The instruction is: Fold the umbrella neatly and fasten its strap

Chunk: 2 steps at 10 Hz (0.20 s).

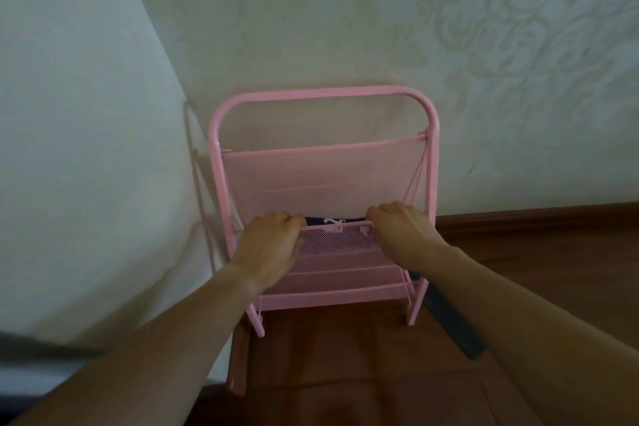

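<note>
Gripping pink mesh rack point(332, 252) front rim, both hands: left point(273, 239), right point(401, 228); navy patterned item point(332, 220) inside.

A pink mesh rack point(321, 183) stands tight against the wall point(311, 28), with a pale surface point(86, 149) closing its left side. Its front pocket opens only upward – both hands crowd that rim – while bare wood floor point(536, 252) lies open at right.
</note>
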{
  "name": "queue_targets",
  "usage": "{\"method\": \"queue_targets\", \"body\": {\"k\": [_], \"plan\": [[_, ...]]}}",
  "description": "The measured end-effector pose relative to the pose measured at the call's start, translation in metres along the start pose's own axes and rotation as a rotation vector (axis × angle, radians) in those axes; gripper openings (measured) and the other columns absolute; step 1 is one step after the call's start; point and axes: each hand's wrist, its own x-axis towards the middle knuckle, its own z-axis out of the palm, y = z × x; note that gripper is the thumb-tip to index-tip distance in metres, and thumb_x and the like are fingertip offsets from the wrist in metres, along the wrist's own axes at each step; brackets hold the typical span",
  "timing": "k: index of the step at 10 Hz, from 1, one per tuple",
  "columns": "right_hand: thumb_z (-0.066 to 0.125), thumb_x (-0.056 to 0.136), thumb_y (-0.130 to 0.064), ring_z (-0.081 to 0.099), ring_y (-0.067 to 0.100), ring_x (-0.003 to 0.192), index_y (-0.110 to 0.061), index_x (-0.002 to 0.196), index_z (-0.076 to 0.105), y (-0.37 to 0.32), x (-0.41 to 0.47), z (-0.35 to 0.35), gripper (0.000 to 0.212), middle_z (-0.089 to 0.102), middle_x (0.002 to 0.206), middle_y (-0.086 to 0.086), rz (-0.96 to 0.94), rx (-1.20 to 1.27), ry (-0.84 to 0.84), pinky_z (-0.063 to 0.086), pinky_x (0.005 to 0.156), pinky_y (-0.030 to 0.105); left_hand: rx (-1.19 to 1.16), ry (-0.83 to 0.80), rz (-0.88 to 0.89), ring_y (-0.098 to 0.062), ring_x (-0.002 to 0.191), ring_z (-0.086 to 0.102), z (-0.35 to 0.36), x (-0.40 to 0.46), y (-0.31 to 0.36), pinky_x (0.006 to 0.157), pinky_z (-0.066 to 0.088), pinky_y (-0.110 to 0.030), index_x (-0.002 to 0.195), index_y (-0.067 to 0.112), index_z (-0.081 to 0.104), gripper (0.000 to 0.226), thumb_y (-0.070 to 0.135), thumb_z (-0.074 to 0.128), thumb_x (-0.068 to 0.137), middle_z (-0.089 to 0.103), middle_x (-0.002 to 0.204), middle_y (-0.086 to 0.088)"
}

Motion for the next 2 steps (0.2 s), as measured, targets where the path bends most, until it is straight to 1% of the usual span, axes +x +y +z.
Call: {"method": "queue_targets", "body": {"k": [1,2], "plan": [[0.064,0.091,-0.015,0.059,0.021,0.111,-0.019,0.134,0.053,-0.018,-0.042,-0.035,0.044,0.063,0.125,0.002,0.104,0.105,0.093,0.050,0.098,0.038,0.012,-0.004,-0.034,-0.028,0.106,0.068,-0.052,-0.032,0.026,0.090,0.055,-0.043,0.135,0.020,0.056,0.042,0.037,0.061,0.096,0.069,0.120,-0.006],[0.063,0.091,-0.016,0.062,0.020,0.105,-0.022,0.127,0.059,-0.044,-0.113,-0.099,0.037,0.064,0.123,0.000,0.269,0.326,0.141,0.058,0.086,0.036,0.046,-0.019,-0.066,-0.022,0.107,0.067,-0.120,-0.079,0.051,0.092,0.055,-0.037,0.129,0.021,0.059,0.036,0.037,0.058,0.097,0.068,0.121,-0.002]]}}
